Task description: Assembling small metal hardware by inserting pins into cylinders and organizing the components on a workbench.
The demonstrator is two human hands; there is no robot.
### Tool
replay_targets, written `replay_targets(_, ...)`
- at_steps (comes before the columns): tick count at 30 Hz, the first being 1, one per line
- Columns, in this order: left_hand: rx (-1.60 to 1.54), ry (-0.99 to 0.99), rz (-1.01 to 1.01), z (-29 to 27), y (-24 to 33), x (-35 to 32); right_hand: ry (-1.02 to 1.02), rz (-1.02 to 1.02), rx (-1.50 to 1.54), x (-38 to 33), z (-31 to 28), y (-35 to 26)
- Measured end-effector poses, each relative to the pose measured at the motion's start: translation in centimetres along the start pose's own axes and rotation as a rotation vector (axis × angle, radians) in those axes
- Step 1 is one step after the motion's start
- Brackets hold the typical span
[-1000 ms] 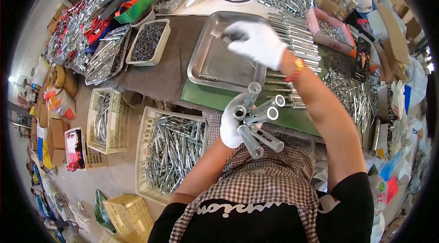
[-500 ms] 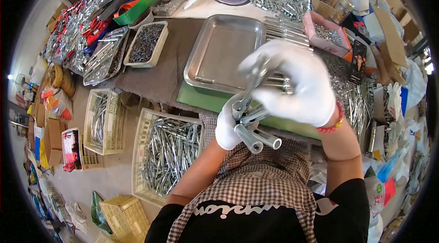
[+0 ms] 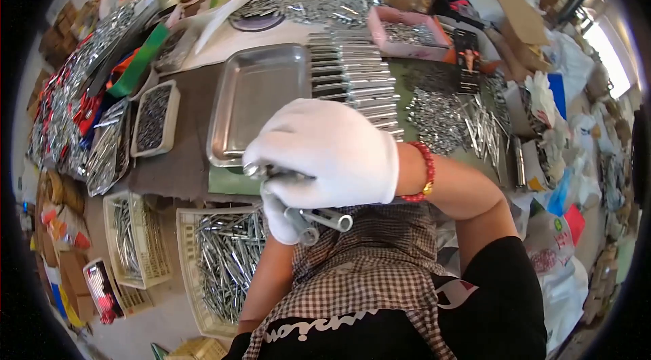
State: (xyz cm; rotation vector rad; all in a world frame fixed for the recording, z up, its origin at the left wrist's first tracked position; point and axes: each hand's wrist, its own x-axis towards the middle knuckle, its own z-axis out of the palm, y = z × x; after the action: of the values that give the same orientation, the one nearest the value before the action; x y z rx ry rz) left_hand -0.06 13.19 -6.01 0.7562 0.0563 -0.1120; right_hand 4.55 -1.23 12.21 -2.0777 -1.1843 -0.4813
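My left hand (image 3: pixel 279 219), in a white glove and mostly covered by the other hand, is closed around several shiny metal tubes (image 3: pixel 333 220). Their hollow round ends stick out toward my apron. Lying over it is my gloved right hand (image 3: pixel 329 150), a red bead bracelet at its wrist. Its fingers are curled around a shiny metal part (image 3: pixel 256 170), whose shape is largely hidden. Just beyond both hands sits a shallow steel tray (image 3: pixel 218 109) on a green surface (image 3: pixel 230 182). Beside the tray, metal rods (image 3: pixel 363 72) lie in a close row.
A yellowish crate (image 3: pixel 188 272) full of metal tubes stands low at left, with a smaller crate (image 3: pixel 146 258) beyond. A tub of dark screws (image 3: pixel 135 126) is left of the tray. Loose small hardware (image 3: pixel 434 119) and a pink box (image 3: pixel 377 33) lie at right.
The view has turned right, so the bench appears shifted left. My right hand has come down over my left hand and now covers most of it and the tubes.
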Motion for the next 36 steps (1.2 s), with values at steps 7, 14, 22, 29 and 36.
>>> replay_targets(7,-0.176,-0.018,-0.120,-0.4,-0.8,1.0,-0.068,0.139,0.031,-0.1,-0.6,-0.3)
replay_targets(14,-0.108,0.055,-0.107,-1.0,-0.8,0.6,-0.175,0.101,-0.076,-0.3,-0.1,-0.2)
replay_targets(22,0.119,-0.087,-0.046,-1.8,-0.2,-0.2,-0.202,0.043,0.264,0.1,-0.8,1.1)
replay_targets(29,0.814,-0.320,0.073,1.0,2.5,-0.1,-0.168,0.425,0.197,1.8,1.1,5.6)
replay_targets(36,0.757,-0.237,0.037,-2.3,0.0,-0.4,-0.554,0.402,-0.045,2.7,9.7,9.2)
